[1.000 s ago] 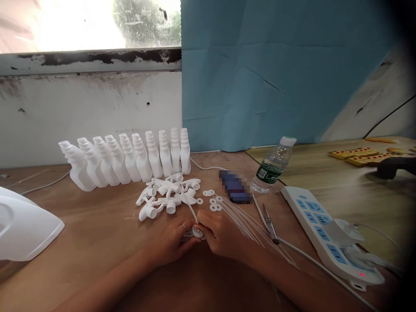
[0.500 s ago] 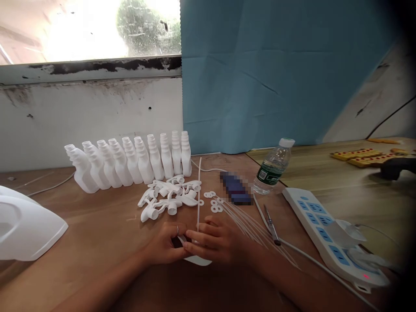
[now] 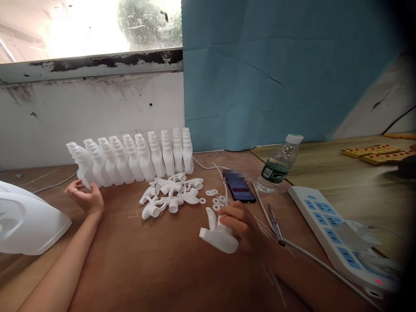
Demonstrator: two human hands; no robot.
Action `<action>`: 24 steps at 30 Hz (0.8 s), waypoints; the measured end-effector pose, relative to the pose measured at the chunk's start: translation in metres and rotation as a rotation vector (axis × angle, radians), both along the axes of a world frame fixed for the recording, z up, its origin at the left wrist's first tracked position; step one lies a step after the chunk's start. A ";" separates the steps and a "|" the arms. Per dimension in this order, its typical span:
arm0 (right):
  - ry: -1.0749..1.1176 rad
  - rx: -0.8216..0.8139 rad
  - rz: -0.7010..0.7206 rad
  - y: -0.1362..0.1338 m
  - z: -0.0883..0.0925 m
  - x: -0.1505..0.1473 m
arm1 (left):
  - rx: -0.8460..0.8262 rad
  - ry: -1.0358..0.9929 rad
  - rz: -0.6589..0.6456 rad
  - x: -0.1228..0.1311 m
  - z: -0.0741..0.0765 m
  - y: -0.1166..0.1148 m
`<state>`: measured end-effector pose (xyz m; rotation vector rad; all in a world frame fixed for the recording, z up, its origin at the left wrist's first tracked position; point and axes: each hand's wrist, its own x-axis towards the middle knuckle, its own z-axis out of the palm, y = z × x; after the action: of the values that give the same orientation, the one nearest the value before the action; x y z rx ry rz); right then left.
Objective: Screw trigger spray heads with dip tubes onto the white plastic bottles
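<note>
My right hand (image 3: 238, 225) is closed around a white trigger spray head (image 3: 217, 236) with a thin tube rising from it, held just above the wooden table (image 3: 156, 264). My left hand (image 3: 85, 195) reaches to the far left end of a row of several white plastic bottles (image 3: 136, 158); its fingers curl at the base of the leftmost bottle (image 3: 79, 164), touching it. A pile of white spray heads (image 3: 169, 195) lies between the hands, with small white washers (image 3: 214, 200) and thin white tubes (image 3: 256, 225) to the right of the pile.
A phone (image 3: 239, 188), a water bottle (image 3: 279, 164), scissors (image 3: 276, 225) and a white-blue power strip (image 3: 328, 227) lie to the right. A large white plastic shell (image 3: 26, 223) sits at the left edge. Yellow blocks (image 3: 373, 154) rest far right. A blue cloth hangs behind.
Both hands were together on a spray head and tube. The left hand has since moved away left to the bottle row, and the right hand has lifted the spray head alone.
</note>
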<state>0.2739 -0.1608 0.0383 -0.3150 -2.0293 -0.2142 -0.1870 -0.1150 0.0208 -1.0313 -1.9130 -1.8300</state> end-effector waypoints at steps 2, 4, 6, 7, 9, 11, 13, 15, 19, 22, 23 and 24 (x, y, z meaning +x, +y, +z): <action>0.007 -0.017 0.015 0.000 -0.001 -0.001 | -0.033 -0.104 0.048 -0.024 -0.001 0.004; -0.009 -0.013 0.020 0.001 -0.001 -0.001 | -0.066 -0.186 0.046 -0.039 -0.004 0.010; -0.048 0.018 0.013 0.002 0.000 0.001 | -0.092 -0.231 0.004 -0.046 -0.006 0.017; -0.076 0.036 0.005 0.002 0.000 0.002 | -0.102 -0.245 -0.021 -0.048 -0.007 0.020; -0.130 0.062 -0.010 0.003 0.000 0.005 | -0.111 -0.273 -0.042 -0.050 -0.009 0.025; -0.157 0.069 -0.024 0.002 0.000 0.007 | -0.097 -0.292 0.001 -0.051 -0.009 0.024; -0.153 0.065 -0.035 0.002 -0.001 0.008 | -0.056 -0.279 0.087 -0.048 -0.007 0.017; -0.136 0.055 -0.042 0.003 -0.002 0.007 | -0.001 -0.232 0.160 -0.042 -0.004 0.007; -0.082 0.056 -0.065 0.006 0.000 0.009 | 0.106 -0.121 0.194 -0.017 -0.001 -0.013; -0.030 0.090 -0.075 0.010 0.004 0.019 | 0.153 -0.056 0.106 0.015 -0.004 -0.027; 0.005 0.072 -0.068 0.011 0.005 0.024 | 0.156 -0.037 0.051 0.027 -0.006 -0.032; 0.063 0.000 -0.050 0.013 0.006 0.028 | 0.156 -0.023 -0.009 0.040 -0.007 -0.038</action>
<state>0.3023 -0.1482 0.0446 -0.3682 -1.9605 -0.2331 -0.1468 -0.1534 0.0138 -0.9735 -1.7485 -1.9679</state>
